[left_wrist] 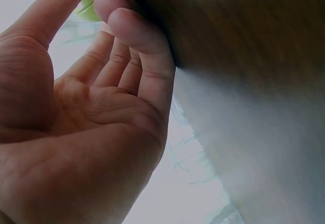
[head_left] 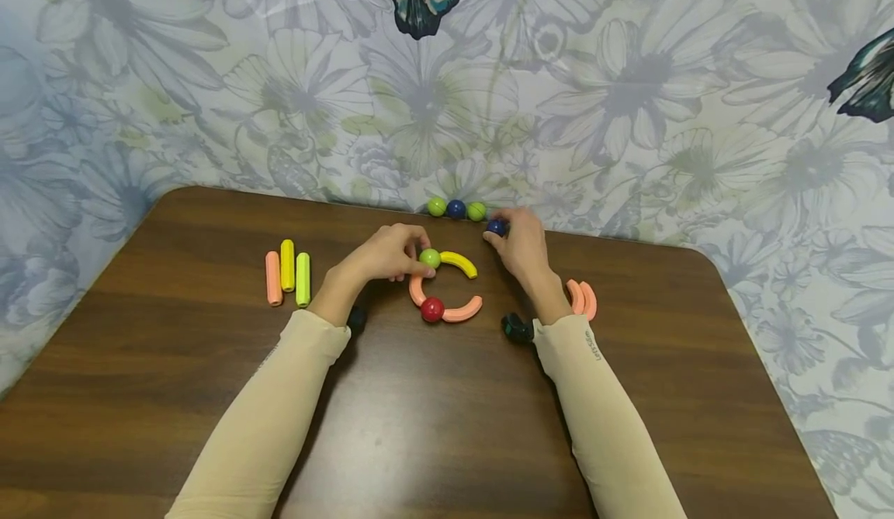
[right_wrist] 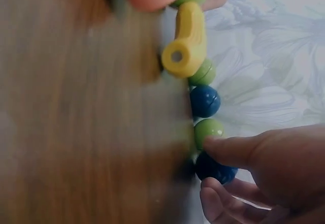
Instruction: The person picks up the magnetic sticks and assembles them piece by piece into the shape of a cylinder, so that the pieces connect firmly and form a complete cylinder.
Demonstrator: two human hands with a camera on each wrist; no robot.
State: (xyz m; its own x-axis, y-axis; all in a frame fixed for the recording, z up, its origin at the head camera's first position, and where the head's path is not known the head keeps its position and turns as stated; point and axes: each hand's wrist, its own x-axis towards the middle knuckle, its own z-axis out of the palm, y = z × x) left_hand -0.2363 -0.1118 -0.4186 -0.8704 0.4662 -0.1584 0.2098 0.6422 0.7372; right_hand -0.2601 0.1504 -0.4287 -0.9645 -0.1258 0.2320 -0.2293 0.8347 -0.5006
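Note:
My left hand [head_left: 384,257] pinches a light green ball [head_left: 430,257] at the top of a partly formed ring, its thumb overlapping where the ball meets a pink curved stick [head_left: 417,290]. On the ball's other side is a yellow curved stick [head_left: 459,264]. A red ball [head_left: 432,309] joins the first pink stick to a second pink curved stick [head_left: 464,310]. In my right hand [head_left: 524,243], a dark blue ball [right_wrist: 216,170] is held between thumb and fingers. It is at the right end of a row with a green ball [head_left: 476,211], another blue ball [head_left: 456,209] and another green ball [head_left: 436,206].
Three straight sticks, pink [head_left: 274,278], yellow [head_left: 287,266] and green [head_left: 303,280], lie left of my left hand. Pink curved sticks [head_left: 588,300] lie beside my right wrist. The wooden table [head_left: 391,426] ends at a flower-patterned backdrop [head_left: 628,100].

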